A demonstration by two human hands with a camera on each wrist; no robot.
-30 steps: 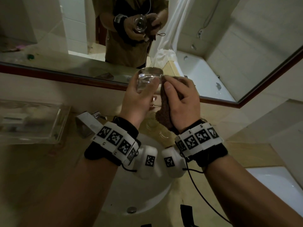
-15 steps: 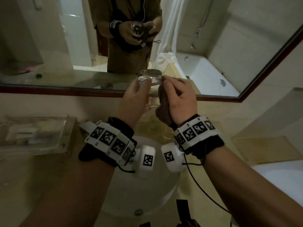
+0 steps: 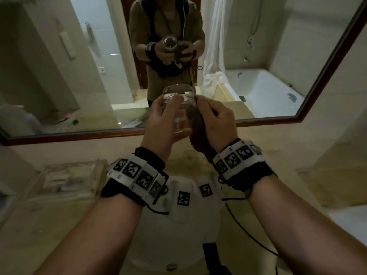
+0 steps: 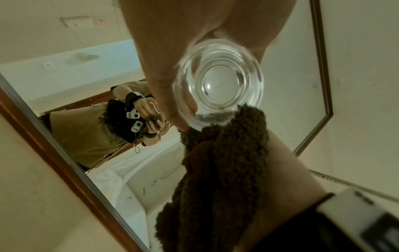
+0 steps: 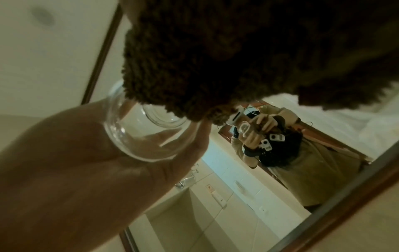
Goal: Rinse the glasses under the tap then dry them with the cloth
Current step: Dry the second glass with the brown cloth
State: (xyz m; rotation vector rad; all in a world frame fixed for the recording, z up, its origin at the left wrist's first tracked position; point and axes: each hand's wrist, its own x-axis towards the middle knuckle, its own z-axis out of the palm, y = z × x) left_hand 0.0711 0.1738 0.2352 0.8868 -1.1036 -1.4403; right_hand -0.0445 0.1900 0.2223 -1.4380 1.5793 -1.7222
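Observation:
A clear drinking glass (image 3: 178, 108) is held up in front of the mirror, above the sink. My left hand (image 3: 162, 120) grips it round the side, thumb on the near wall. From below, the left wrist view shows the thick round base of the glass (image 4: 218, 85). My right hand (image 3: 216, 122) holds a dark brown fluffy cloth (image 3: 198, 135) against the right side of the glass. The cloth (image 4: 222, 170) hangs down below the glass, and the cloth (image 5: 237, 51) fills the top of the right wrist view, covering part of the glass (image 5: 146, 129). My right fingers are hidden behind it.
A white round sink (image 3: 178, 235) lies below my wrists, set in a beige stone counter (image 3: 49, 225). A clear plastic tray (image 3: 65, 179) sits on the counter at left. The wood-framed mirror (image 3: 69, 135) stands just behind the glass. A bathtub shows at lower right.
My view has tilted up, showing more of the mirror. The glass stays in my left hand and the cloth has shifted along its right side.

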